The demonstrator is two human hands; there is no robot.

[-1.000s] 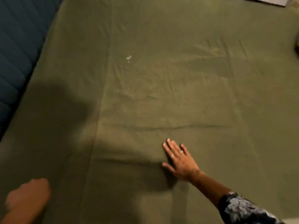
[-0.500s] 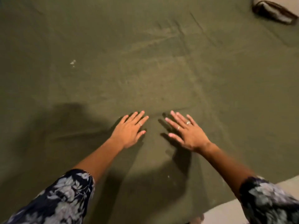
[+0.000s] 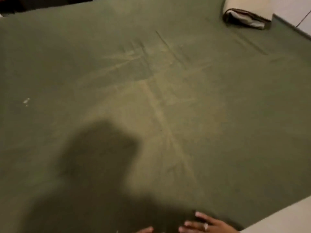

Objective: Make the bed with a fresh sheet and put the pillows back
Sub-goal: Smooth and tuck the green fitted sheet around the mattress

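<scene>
An olive green sheet (image 3: 168,98) lies spread flat over the whole bed, with light creases near its middle. My right hand (image 3: 205,224) rests flat on the sheet at the bottom edge of the view, fingers apart, a ring on one finger. Only the fingertips of my left hand (image 3: 144,230) show at the bottom edge, to the left of the right hand; its state is hidden. No pillow is in view.
A folded brown and grey cloth item (image 3: 245,20) lies at the far right corner of the bed against a pale wall (image 3: 289,9). Pale floor (image 3: 286,216) shows at bottom right. A small white speck (image 3: 26,101) sits on the sheet at left.
The view has lifted toward the far end of the bed. Both hands have dropped from the middle of the view to its bottom edge, and my left hand is almost out of sight.
</scene>
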